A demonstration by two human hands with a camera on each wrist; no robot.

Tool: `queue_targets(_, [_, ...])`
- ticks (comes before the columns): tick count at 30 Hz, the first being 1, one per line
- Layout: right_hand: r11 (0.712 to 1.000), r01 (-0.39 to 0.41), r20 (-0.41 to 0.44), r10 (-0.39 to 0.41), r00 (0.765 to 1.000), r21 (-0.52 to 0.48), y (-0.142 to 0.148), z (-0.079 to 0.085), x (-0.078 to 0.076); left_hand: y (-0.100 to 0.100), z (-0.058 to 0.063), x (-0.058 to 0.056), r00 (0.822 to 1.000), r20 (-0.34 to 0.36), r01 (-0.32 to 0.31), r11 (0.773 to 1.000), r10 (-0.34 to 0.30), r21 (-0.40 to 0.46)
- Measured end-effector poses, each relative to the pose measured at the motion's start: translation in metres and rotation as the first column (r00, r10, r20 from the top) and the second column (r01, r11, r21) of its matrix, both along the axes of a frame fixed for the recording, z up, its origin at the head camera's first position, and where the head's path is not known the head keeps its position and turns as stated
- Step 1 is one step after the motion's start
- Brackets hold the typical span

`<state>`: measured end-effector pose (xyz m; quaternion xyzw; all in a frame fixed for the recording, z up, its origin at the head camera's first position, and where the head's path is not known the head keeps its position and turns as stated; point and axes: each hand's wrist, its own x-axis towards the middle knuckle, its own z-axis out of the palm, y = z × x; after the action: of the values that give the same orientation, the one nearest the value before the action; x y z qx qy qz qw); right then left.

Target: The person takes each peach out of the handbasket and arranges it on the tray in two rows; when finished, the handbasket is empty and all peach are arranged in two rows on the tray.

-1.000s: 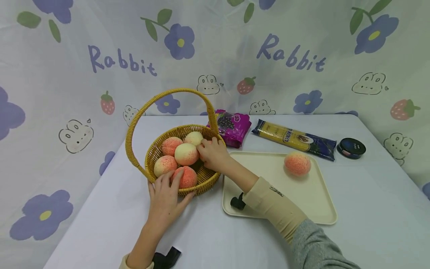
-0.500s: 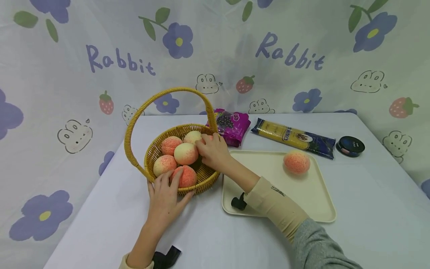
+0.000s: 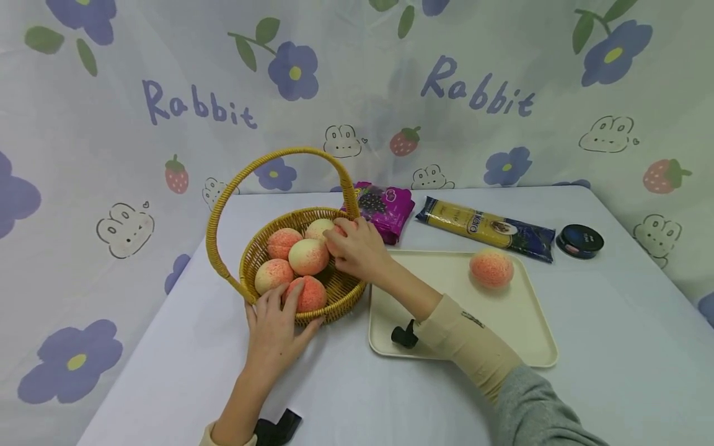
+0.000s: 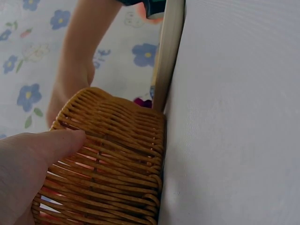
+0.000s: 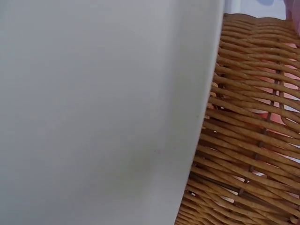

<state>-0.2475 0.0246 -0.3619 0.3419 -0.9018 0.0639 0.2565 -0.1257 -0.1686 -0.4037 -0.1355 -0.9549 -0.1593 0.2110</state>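
Observation:
A woven basket (image 3: 334,308) with a tall handle holds several peaches, pinkish red and cream. My left hand (image 3: 274,337) grips its front rim, the thumb (image 4: 65,143) pressed on the outer weave in the left wrist view and the fingertips against the front peach (image 3: 309,294). Reaching in from the right, my right hand (image 3: 365,251) holds a peach (image 3: 347,227) at the basket's right side, its fingers partly covering it. The right wrist view shows only the basket's side and a pale tray, with barely a bit of the hand at the edge.
Right of the basket lies the cream tray (image 3: 446,266) with one peach (image 3: 491,268) on it. Behind are a purple packet (image 3: 385,207), a long yellow and blue packet (image 3: 482,226) and a round dark tin (image 3: 580,241). My right forearm crosses over the tray.
My right hand has shifted slightly right and up with the peach, more of which now shows. The right forearm has moved a little right. My left hand keeps its place on the rim.

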Motion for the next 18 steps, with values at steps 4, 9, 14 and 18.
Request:
queue_targets(4, [0.999, -0.034, -0.036, 0.033, 0.999, -0.01, 0.004, 0.003, 0.001, 0.0, 0.0, 0.0, 1.0, 0.01, -0.005, 1.0, 0.005, 0.002])
queue_targets(9, [0.998, -0.057, -0.047, 0.056, 0.997, -0.021, 0.009, 0.008, 0.006, -0.001, -0.001, 0.0, 1.0, 0.013, -0.006, 1.0, 0.006, 0.0])
queue_targets(14, [0.997, -0.067, -0.042, 0.065, 0.997, -0.045, 0.016, 0.013, 0.012, -0.001, -0.001, 0.0, 1.0, 0.018, -0.009, 1.0, 0.008, 0.001])
queue_targets(18, [0.995, -0.07, -0.056, 0.066, 0.996, -0.07, 0.022, 0.016, 0.015, -0.001, 0.0, 0.0, 1.0, 0.016, -0.004, 1.0, 0.004, 0.004])
